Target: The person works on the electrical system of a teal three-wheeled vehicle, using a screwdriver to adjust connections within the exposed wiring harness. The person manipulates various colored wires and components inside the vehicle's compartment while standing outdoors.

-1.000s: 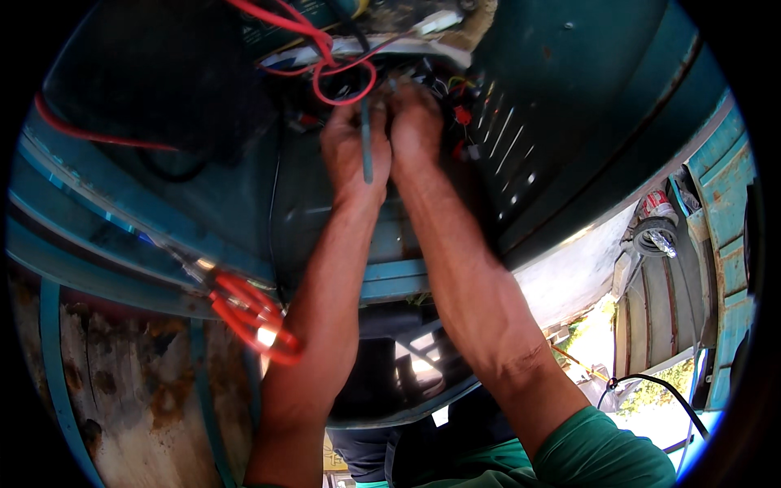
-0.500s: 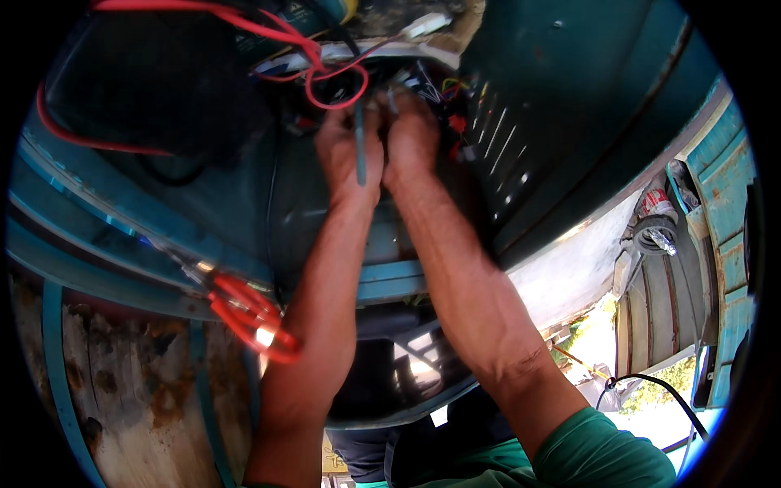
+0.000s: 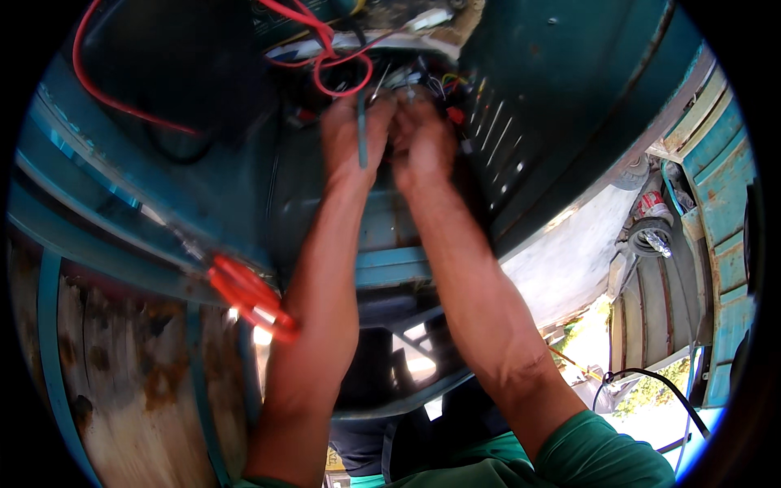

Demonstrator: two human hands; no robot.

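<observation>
My left hand (image 3: 354,134) and my right hand (image 3: 425,138) work close together inside a dark green metal housing, fingertips nearly touching. Both have their fingers curled and pinched; what lies between them is small and blurred. A thin grey-blue strip (image 3: 363,134) runs over the back of my left hand, its upper end near the fingers. Just beyond the fingertips is a tangle of thin wires (image 3: 451,83), some yellow and white. A red cable (image 3: 342,91) loops above my left hand. Red-handled pliers (image 3: 252,297) rest beside my left forearm, jaws toward the upper left.
A white connector (image 3: 429,19) lies on the ledge at the top. The slotted green panel (image 3: 561,106) rises on my right. At the left are a dark bulky object (image 3: 163,65) and teal metal rails (image 3: 98,224). A black cable (image 3: 663,381) curves at the lower right.
The view has shifted slightly. My hands remain together among the wires, and my right hand has turned a little, its fingers more bent. The pliers stay beside my left forearm.
</observation>
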